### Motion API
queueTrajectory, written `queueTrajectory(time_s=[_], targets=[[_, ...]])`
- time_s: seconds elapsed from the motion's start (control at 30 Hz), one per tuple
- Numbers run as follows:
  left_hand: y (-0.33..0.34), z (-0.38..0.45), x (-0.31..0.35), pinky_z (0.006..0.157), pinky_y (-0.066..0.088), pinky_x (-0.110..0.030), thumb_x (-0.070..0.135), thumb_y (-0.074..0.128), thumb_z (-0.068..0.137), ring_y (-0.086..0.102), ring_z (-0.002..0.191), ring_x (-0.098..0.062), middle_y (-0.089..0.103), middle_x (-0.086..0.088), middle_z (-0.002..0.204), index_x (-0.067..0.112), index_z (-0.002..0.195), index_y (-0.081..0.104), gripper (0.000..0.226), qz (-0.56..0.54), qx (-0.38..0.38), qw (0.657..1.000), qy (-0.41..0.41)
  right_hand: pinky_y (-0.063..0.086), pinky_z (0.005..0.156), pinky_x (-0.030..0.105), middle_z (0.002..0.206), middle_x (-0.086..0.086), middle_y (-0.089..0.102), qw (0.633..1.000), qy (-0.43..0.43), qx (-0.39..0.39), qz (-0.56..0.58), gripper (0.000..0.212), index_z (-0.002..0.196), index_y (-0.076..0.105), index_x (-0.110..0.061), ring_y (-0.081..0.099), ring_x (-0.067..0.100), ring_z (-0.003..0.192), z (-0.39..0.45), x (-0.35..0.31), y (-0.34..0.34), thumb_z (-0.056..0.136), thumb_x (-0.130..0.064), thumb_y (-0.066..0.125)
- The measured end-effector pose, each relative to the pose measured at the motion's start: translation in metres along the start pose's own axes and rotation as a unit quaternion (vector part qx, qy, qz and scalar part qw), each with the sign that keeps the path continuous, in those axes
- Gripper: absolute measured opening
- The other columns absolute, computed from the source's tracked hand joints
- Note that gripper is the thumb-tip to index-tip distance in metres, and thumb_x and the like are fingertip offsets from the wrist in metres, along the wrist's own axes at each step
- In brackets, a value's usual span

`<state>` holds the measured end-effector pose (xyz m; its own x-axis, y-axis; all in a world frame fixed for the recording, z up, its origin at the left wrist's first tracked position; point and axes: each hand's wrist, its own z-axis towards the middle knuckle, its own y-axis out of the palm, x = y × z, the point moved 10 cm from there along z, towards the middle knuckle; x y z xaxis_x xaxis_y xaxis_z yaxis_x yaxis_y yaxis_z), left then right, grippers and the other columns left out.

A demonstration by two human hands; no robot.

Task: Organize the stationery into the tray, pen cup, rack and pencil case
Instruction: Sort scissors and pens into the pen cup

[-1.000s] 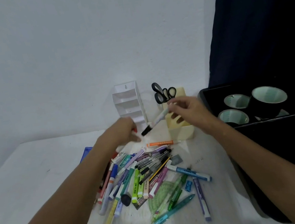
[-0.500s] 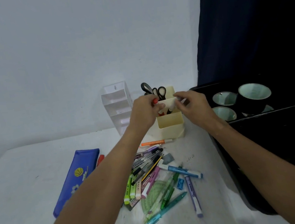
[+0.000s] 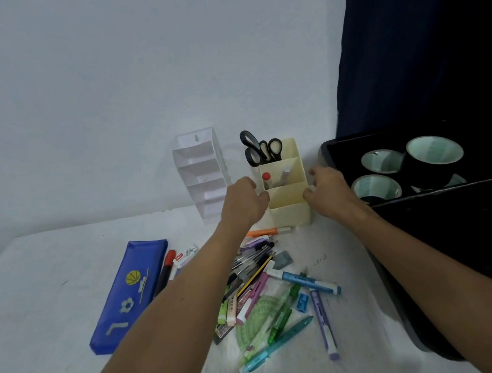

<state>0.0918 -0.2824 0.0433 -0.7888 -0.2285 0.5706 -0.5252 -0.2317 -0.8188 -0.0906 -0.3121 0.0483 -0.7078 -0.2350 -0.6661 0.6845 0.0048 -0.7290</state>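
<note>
Hands [image 3: 245,203] flanking boxy cream plastic pen cup [image 3: 288,202]

Plain pale wall [image 3: 97,80], white table [image 3: 24,280], dark blue curtain [image 3: 422,35] at right

Both your arms reach fwd, forearms bare. L hand [image 3: 242,204] and R hand [image 3: 329,190] sit level, well apart, backs up, fingers curled inward toward each other.

Looking forward and down from head height, wide-angle, facing the pale wall; white table [image 3: 26,299] filling the lower frame, close beneath, black tray [image 3: 325,151] entering at right.
</note>
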Motion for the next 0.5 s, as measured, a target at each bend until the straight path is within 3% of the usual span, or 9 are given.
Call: queueTrajectory(time_s=[0.07,0.13,0.23,0.33,0.5], targets=[[0.015,-0.002,-0.007,0.074,0.044,-0.029,0.031,0.060,0.089,0.062,0.092,-0.028,0.066,-0.015,0.104,-0.002,0.107,0.063,0.038,0.014,-0.049,0.999,-0.018,0.042,0.078,0.027,0.122,0.018,0.056,0.998,0.029,-0.041,-0.032,0.034,0.122,0.054,0.003,0.056,0.029,0.107,-0.003,0.004,0.010,0.091,-0.010,0.055],[0.025,-0.005,-0.010,0.072,0.051,-0.032,0.031,0.059,0.090,0.066,0.080,-0.030,0.071,-0.019,0.088,-0.004,0.093,0.069,0.037,0.003,-0.085,0.996,-0.024,0.046,0.073,0.029,0.117,0.019,0.059,0.994,0.052,-0.082,-0.042,0.029,0.117,0.057,0.002,0.059,0.029,0.096,-0.005,0.008,0.023,0.091,-0.011,0.053],[0.024,-0.006,-0.010,0.063,0.052,-0.027,0.023,0.057,0.091,0.063,0.064,-0.025,0.071,-0.020,0.078,-0.005,0.087,0.072,0.032,-0.014,-0.088,0.996,-0.026,0.049,0.073,0.030,0.114,0.018,0.062,0.992,0.053,-0.104,-0.047,0.028,0.117,0.058,0.000,0.060,0.028,0.095,-0.007,0.010,0.032,0.092,-0.012,0.050],[0.014,-0.002,-0.013,0.069,0.056,-0.035,0.016,0.054,0.090,0.068,0.075,-0.033,0.071,-0.022,0.080,-0.007,0.085,0.071,0.029,-0.011,-0.065,0.998,-0.024,0.048,0.082,0.029,0.117,0.014,0.063,0.992,0.032,-0.117,-0.023,0.031,0.123,0.058,-0.005,0.060,0.027,0.105,-0.008,0.007,0.036,0.093,-0.014,0.053],[0.018,-0.007,-0.017,0.047,0.046,-0.021,0.017,0.048,0.092,0.065,0.063,-0.022,0.073,-0.015,0.089,0.003,0.095,0.072,0.027,-0.007,-0.124,0.992,-0.014,0.049,0.087,0.031,0.120,0.013,0.064,0.993,0.027,-0.112,0.002,0.031,0.122,0.061,-0.008,0.061,0.027,0.108,-0.009,0.007,0.035,0.092,-0.012,0.056]])
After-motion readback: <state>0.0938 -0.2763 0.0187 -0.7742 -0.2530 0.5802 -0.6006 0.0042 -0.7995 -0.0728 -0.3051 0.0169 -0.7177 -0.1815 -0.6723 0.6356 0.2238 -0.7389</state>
